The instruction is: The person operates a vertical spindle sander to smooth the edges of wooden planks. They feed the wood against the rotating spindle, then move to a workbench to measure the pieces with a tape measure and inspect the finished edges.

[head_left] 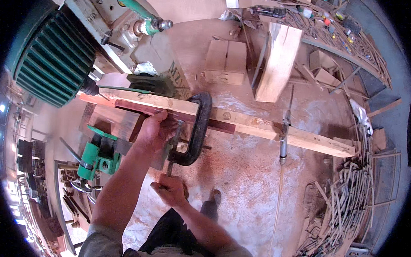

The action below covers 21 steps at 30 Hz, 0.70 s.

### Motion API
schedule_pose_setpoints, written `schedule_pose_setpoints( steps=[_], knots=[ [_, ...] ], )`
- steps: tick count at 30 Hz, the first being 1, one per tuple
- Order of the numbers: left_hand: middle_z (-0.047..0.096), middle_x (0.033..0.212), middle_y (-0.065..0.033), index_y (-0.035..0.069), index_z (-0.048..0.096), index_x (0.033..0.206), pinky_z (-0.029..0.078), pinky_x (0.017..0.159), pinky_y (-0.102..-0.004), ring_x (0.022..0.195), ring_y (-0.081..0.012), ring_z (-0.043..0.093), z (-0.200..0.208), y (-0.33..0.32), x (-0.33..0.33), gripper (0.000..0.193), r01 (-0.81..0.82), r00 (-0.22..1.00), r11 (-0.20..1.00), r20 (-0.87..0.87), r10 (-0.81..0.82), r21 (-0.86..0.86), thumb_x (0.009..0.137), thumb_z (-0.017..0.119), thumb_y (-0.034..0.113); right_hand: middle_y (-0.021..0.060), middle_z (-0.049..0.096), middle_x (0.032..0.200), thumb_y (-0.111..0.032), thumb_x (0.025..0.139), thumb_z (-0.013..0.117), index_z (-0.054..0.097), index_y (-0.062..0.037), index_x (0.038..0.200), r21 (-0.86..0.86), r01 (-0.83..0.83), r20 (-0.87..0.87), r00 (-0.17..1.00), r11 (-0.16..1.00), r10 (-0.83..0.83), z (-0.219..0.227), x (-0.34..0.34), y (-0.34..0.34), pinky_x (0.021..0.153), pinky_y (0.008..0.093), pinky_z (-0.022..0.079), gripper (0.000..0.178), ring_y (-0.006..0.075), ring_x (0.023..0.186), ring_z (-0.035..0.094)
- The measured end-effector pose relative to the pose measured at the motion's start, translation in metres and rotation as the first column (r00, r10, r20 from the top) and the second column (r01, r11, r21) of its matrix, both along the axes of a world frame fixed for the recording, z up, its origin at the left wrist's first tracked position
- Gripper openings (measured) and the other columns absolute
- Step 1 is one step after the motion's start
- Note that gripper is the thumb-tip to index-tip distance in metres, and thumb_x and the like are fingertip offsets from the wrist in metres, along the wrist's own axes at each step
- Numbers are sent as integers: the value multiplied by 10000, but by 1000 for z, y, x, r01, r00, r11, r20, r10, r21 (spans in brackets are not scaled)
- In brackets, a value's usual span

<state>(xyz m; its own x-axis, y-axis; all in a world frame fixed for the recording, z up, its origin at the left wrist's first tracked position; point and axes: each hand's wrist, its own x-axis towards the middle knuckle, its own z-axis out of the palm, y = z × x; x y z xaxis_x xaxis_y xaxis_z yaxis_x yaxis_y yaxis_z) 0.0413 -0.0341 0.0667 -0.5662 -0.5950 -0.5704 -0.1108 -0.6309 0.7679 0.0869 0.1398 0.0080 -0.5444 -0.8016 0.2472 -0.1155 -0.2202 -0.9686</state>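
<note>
A black C-clamp (pixel 202 128) spans a long pale wooden beam (pixel 309 139) and a dark reddish wooden strip (pixel 223 125) lying along its near side. My right hand (pixel 170 190) is closed around the lower end of the clamp's threaded screw (pixel 170 167). Just left of the clamp, my left hand (pixel 153 132) grips the reddish strip, its thumb on the strip's face and its other fingers partly hidden below. Farther right, a slim metal clamp (pixel 284 133) crosses the pale beam.
A green ribbed machine housing (pixel 56 55) looms at upper left, near a reddish wooden block (pixel 117 121) and a green machine part (pixel 93 158). Behind the beam stand an upright plank (pixel 278 63) and a cardboard box (pixel 225 61). Wood strips (pixel 343 201) pile at right.
</note>
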Motion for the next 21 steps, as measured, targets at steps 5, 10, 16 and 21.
schedule_pose_setpoints(
  steps=[5,10,16,21],
  knots=[
    [598,811,-27,108,572,971,491,645,-314,721,-172,577,-7,3,-3,200,19,1000,1000,5,-19,-23,912,503,286,-26,434,581,0,751,601,485,-21,612,-72,31,318,948,997,-7,-25,27,-5,513,243,328,182,52,591,416],
    [605,867,-106,19,534,1067,485,699,-348,783,-207,591,4,20,31,332,177,973,695,229,-18,-697,907,541,310,-14,532,717,-2,813,565,568,-44,705,-107,38,346,938,994,2,-15,23,-1,593,210,361,116,48,683,458],
    [604,889,-197,49,554,1117,485,718,-419,839,-367,608,75,80,188,313,453,854,317,305,-420,-833,858,593,222,96,605,941,-125,846,615,601,-30,1032,249,192,33,978,949,-207,-17,13,23,801,314,473,209,190,885,581],
    [651,925,-152,25,587,1089,516,725,-348,818,-269,652,77,80,376,277,548,774,447,227,-591,-707,869,610,191,49,597,1047,-196,884,600,568,-9,1142,295,419,-127,908,859,-399,47,2,77,854,286,438,320,146,952,551]
  ],
)
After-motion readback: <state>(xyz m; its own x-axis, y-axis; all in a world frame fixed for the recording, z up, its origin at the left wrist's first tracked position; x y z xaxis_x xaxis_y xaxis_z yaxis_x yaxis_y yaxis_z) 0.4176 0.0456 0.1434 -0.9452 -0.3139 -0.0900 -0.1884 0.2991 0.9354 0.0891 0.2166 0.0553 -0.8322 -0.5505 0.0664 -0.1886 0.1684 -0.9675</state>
